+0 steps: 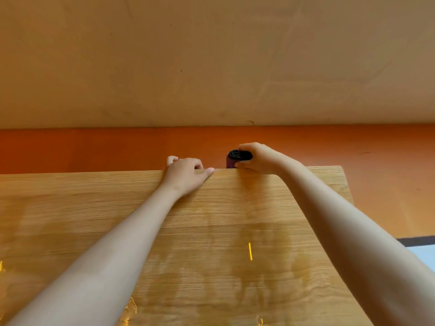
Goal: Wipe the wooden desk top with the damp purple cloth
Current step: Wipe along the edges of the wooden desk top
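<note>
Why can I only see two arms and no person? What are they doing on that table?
The camera sits on the person's head and looks down, so you see only their arms. Both reach across a light brown wooden desk top. The right hand grips a bunched dark purple cloth at the desk's far edge. The left hand holds that same edge, with its fingers curled over it. The darker patches on the wood look like damp streaks from wiping.
</note>
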Tool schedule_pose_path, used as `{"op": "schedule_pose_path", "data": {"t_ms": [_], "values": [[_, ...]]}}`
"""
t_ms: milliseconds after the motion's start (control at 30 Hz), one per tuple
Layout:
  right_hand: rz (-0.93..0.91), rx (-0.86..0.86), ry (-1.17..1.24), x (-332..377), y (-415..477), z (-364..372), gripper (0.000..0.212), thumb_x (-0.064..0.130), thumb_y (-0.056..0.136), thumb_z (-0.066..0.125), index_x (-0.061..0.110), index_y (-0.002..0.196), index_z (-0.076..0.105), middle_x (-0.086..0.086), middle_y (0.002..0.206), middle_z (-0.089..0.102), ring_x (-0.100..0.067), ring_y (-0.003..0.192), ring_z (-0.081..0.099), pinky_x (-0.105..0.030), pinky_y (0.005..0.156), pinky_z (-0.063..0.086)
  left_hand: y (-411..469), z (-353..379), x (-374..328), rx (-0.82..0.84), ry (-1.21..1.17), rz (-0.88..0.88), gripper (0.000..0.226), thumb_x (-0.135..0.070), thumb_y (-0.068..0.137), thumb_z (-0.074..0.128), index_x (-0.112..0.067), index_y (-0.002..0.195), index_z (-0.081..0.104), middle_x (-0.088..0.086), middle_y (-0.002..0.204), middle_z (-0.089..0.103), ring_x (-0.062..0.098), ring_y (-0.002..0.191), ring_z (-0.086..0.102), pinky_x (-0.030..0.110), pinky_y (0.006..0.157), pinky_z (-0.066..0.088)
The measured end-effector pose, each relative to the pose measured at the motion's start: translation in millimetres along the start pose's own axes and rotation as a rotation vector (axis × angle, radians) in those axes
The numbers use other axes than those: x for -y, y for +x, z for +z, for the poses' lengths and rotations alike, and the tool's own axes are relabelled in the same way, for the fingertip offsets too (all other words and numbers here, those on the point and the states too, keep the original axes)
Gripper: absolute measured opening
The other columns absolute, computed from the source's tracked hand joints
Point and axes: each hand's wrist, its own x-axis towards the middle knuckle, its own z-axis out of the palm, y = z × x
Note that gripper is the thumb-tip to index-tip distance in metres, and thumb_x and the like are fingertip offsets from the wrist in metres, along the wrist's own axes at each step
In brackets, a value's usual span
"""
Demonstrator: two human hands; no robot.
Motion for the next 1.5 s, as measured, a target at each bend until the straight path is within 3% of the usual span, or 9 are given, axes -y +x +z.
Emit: {"op": "schedule_pose_path", "data": {"t_ms": [100, 267, 600, 800, 967, 1167, 1233, 1367, 1500], "values": [[0.111, -0.001, -0.045, -52, -22, -30, 0.013, 0.023, 0.089, 0.063, 0.022, 0.102, 0.061, 0.002, 0.1, 0.063, -0.019, 0.089, 0.058, -0.029, 0.07, 0.043, 1, -2, -4, 0.0, -0.033, -0.027, 0.042, -0.053, 0.093, 0.049, -0.017, 0.09, 0.069, 0.0, 0.099, 0.071, 0.022, 0.1, 0.036, 0.031, 0.102, 0.021], [0.117, -0.143, 0.105, -96, -49, -45, 0.025, 0.019, 0.089, 0.064, 0.026, 0.113, 0.062, 0.004, 0.107, 0.063, -0.016, 0.096, 0.058, -0.025, 0.075, 0.044, 0, 2, -2, 0.009, -0.042, -0.069, 0.039, -0.056, 0.092, 0.048, -0.022, 0.087, 0.068, -0.005, 0.099, 0.069, 0.03, 0.125, 0.03, 0.03, 0.089, 0.022], [-0.16, -0.191, 0.185, 13, 4, 32, 0.027, 0.022, 0.084, 0.069, 0.028, 0.111, 0.066, 0.01, 0.107, 0.068, -0.008, 0.101, 0.06, -0.025, 0.087, 0.047, -3, 4, -2, -0.017, -0.071, -0.048, 0.044, -0.059, 0.091, 0.048, -0.02, 0.088, 0.069, -0.004, 0.095, 0.069, 0.031, 0.12, 0.032, 0.031, 0.083, 0.024], [-0.063, -0.254, 0.214, 14, -9, 23, 0.028, 0.017, 0.084, 0.069, 0.024, 0.111, 0.066, 0.009, 0.102, 0.066, -0.009, 0.096, 0.061, -0.026, 0.084, 0.048, -2, -5, 17, -0.038, -0.103, 0.116, 0.032, -0.047, 0.095, 0.048, -0.021, 0.095, 0.066, -0.004, 0.106, 0.065, 0.022, 0.116, 0.049, 0.035, 0.096, 0.03], [0.027, -0.177, 0.209, 35, -3, 25, 0.027, 0.013, 0.086, 0.067, 0.024, 0.109, 0.064, 0.013, 0.096, 0.062, -0.012, 0.092, 0.059, -0.028, 0.081, 0.05, -16, -49, 99, -0.23, -0.013, 0.225, 0.022, -0.033, 0.095, 0.054, -0.018, 0.106, 0.066, -0.002, 0.107, 0.062, 0.017, 0.108, 0.052, 0.034, 0.1, 0.033], [-0.034, -0.135, 0.099, 129, 46, 82, 0.009, 0.024, 0.086, 0.067, 0.028, 0.09, 0.06, 0.013, 0.084, 0.06, -0.009, 0.079, 0.055, -0.024, 0.065, 0.042, -26, -94, 190, -0.056, -0.076, 0.099, 0.022, -0.042, 0.09, 0.061, -0.023, 0.094, 0.07, -0.011, 0.096, 0.065, 0.011, 0.097, 0.057, 0.034, 0.092, 0.042], [-0.071, -0.109, 0.094, 163, 61, 104, 0.013, 0.024, 0.087, 0.066, 0.031, 0.082, 0.056, 0.015, 0.081, 0.057, -0.005, 0.074, 0.053, -0.02, 0.06, 0.039, -27, -97, 199, -0.02, -0.151, 0.082, 0.021, -0.044, 0.088, 0.064, -0.025, 0.086, 0.071, -0.014, 0.091, 0.065, 0.01, 0.096, 0.058, 0.031, 0.086, 0.041], [-0.118, -0.113, 0.087, 202, 77, 125, 0.032, 0.022, 0.087, 0.066, 0.041, 0.071, 0.046, 0.02, 0.077, 0.053, 0.004, 0.07, 0.048, -0.016, 0.058, 0.034, -22, -94, 201, -0.023, -0.173, 0.08, 0.019, -0.047, 0.086, 0.065, -0.028, 0.081, 0.067, -0.011, 0.092, 0.066, 0.016, 0.101, 0.058, 0.038, 0.101, 0.036], [-0.107, -0.103, 0.05, 198, 72, 119, 0.029, 0.023, 0.087, 0.067, 0.041, 0.074, 0.048, 0.02, 0.08, 0.054, 0.003, 0.072, 0.049, -0.017, 0.059, 0.035, -22, -91, 203, -0.043, -0.147, 0.065, 0.024, -0.051, 0.087, 0.06, -0.029, 0.086, 0.068, -0.013, 0.1, 0.068, 0.014, 0.11, 0.055, 0.033, 0.094, 0.022]]}}
